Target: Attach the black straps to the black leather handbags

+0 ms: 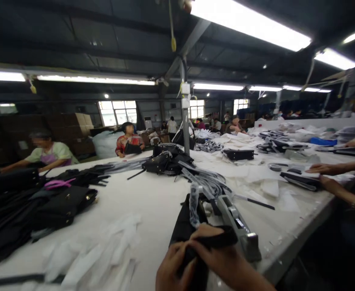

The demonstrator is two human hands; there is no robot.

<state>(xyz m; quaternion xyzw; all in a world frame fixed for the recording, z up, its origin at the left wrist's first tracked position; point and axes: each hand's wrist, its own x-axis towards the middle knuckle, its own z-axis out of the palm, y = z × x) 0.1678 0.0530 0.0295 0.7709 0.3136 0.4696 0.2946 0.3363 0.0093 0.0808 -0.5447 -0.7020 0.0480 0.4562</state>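
At the bottom of the head view, my left hand (175,267) and my right hand (218,251) meet with fingers pinched together. Between them is a black strap (222,237), its end sticking out past my right hand. Just beyond my fingers lies a black bag (181,220), its lower part hidden by my hands. A handle wrapped in clear plastic (193,205) rises from the bag. Close on the right of the bag stands a grey metal device (238,226), perhaps a tape dispenser. Behind it spreads a bundle of grey-and-black straps (209,180).
White scraps (104,254) lie at the front left, near piled black bags (65,206). More black bags (165,159) surround a metal post (184,109). Co-workers sit across the table (147,198); another person's hands (326,173) work at the right edge.
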